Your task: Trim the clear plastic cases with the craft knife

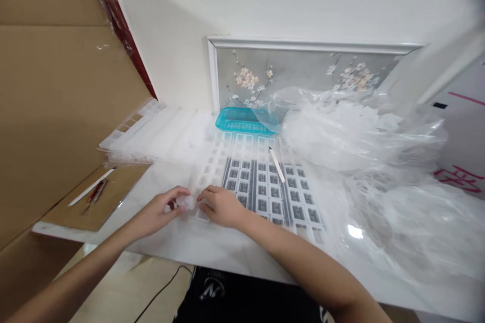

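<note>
My left hand (162,209) and my right hand (222,205) meet at the near left corner of a clear plastic tray (265,181) with many small compartments, several holding dark square parts. Both hands pinch a small clear plastic piece (185,203) between their fingertips. The left fingers curl round it; the right fingers press on it from the other side. A white pen-like stick (277,165) lies across the tray further back.
A turquoise basket (242,122) stands at the back. Stacks of clear trays (151,131) lie at the left, crumpled plastic bags (359,136) at the right. Cardboard (56,111) rises on the left, with thin tools (93,189) on a cardboard sheet.
</note>
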Tool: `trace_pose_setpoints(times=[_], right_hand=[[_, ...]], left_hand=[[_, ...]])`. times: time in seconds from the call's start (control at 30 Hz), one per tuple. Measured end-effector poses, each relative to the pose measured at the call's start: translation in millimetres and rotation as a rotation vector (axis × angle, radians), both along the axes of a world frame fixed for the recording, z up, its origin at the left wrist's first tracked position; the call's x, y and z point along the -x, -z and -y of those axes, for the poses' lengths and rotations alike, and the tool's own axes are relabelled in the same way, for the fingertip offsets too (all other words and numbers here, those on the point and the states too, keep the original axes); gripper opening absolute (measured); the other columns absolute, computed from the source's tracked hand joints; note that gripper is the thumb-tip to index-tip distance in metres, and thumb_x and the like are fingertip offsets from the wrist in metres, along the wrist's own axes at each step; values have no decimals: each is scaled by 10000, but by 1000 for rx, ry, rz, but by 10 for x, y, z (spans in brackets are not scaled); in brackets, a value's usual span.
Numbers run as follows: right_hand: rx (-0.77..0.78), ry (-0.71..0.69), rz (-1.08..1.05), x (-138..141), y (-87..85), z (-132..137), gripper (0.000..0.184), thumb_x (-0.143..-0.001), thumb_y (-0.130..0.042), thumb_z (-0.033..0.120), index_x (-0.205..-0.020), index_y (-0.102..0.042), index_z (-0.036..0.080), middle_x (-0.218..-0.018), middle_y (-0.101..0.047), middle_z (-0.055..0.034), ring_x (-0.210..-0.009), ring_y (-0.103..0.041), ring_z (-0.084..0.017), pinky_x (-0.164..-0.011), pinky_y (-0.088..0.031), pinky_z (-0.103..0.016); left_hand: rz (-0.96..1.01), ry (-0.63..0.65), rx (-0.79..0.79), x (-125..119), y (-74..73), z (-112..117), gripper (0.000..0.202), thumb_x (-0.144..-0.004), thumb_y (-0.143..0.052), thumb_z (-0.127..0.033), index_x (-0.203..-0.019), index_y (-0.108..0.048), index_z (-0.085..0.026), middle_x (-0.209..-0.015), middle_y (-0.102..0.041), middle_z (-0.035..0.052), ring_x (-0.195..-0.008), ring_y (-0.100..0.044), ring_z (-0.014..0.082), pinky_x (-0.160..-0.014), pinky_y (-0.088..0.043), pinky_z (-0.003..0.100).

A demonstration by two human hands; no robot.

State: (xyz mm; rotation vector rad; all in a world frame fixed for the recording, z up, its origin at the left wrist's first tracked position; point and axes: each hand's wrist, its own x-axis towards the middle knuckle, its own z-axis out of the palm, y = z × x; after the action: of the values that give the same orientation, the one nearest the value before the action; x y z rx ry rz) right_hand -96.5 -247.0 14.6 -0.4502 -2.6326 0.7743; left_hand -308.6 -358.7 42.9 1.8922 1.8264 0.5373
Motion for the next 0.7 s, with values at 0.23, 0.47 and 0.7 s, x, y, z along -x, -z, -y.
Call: trace_pose_setpoints(times=[0.23,0.47,0.7], right_hand=[[-144,12,0,-43,88,40,238,-899,-537,238,-1120,-601,176,-1095,-617,-90,-960,-604,-209,-853,-449,-334],[-143,7,-20,-51,90,52,323,-906,-512,206,-1222,-579,198,-1141,-609,-85,-1014,-585,-204,-895,-435,-336],[-196,-51,-19,-46,120,34,302,-919,-501,200,-1161,-673,252,-1169,-593,-71,-967,-576,-177,-870,-428,-319]], left_hand=[[-235,302,-518,63,339,121,313,-903,-482,-74,-1144,-596,-237,-1074,-682,26,-1058,-595,186,-983,-444,370],[-265,330,-512,104,488,298,309,-888,-569,-121,-1184,-595,-206,-1131,-671,60,-1112,-583,207,-996,-455,381],[-142,244,-436,125,449,194,144,-913,-549,-192,-989,-670,-213,-1028,-695,46,-1043,-612,186,-928,-482,324]])
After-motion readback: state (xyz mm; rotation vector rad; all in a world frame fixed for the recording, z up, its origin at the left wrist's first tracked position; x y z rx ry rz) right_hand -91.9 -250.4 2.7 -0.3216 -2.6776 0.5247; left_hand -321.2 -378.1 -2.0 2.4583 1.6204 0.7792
